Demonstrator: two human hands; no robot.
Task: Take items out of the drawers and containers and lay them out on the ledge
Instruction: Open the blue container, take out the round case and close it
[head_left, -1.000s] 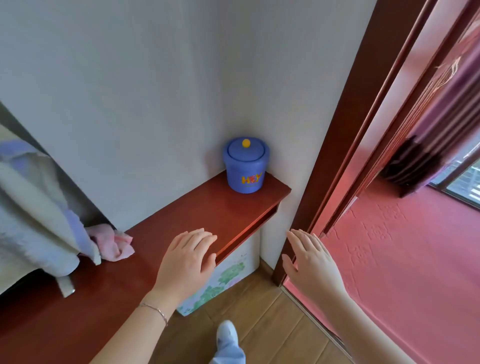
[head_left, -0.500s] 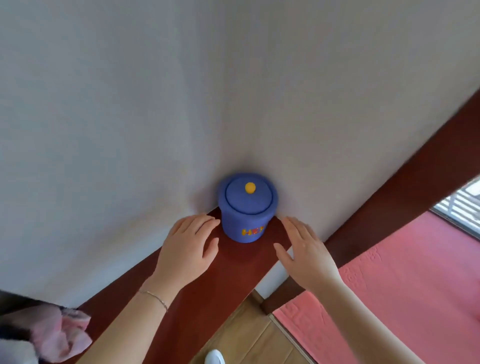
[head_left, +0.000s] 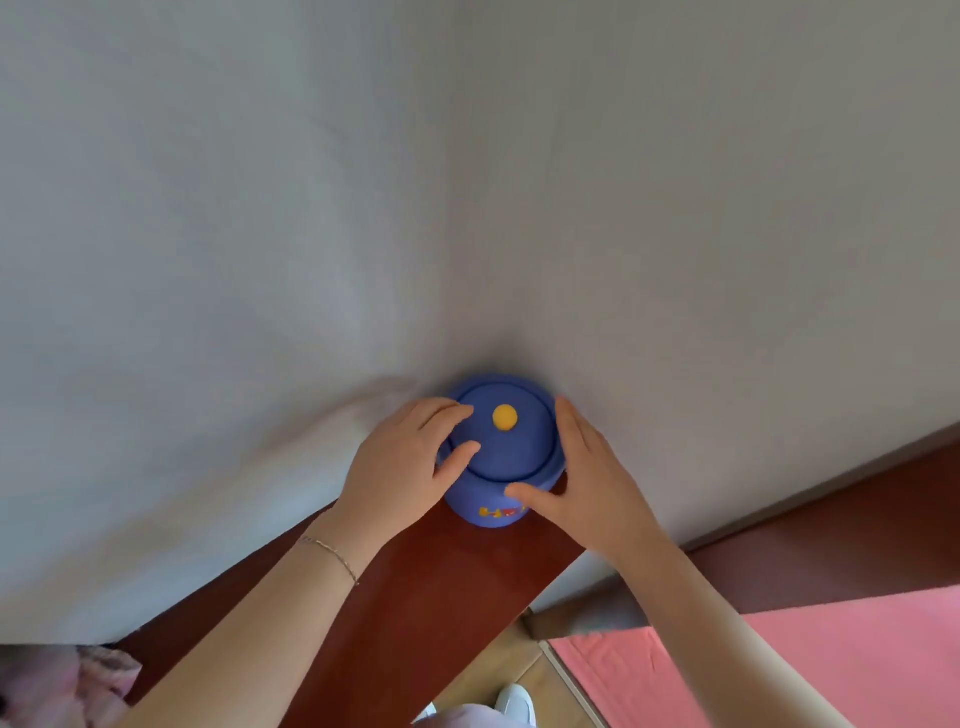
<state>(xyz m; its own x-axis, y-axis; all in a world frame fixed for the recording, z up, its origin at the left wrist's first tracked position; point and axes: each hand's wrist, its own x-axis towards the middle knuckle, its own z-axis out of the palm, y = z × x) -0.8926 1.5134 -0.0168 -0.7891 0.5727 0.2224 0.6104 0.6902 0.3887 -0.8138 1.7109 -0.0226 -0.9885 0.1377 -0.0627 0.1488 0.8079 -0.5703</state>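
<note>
A blue round pot (head_left: 498, 506) with a lid (head_left: 511, 447) and a yellow knob (head_left: 505, 417) stands on the far end of the dark red wooden ledge (head_left: 436, 582), in the wall corner. My left hand (head_left: 405, 465) holds the pot's left side, its thumb and fingertips lying over the lid's rim. My right hand (head_left: 582, 480) cups the right side, thumb across the front above the yellow and red lettering. The lid sits on the pot, so what is inside is hidden.
Pale walls meet right behind the pot. A pink cloth (head_left: 62, 686) lies at the ledge's near left end. Beyond the ledge's right edge are a dark wooden door frame (head_left: 831, 525), a pink surface (head_left: 810, 660) and wooden floor (head_left: 498, 670) below.
Both hands moved forward from beside the pot and closed around its sides. The view has come closer to the corner.
</note>
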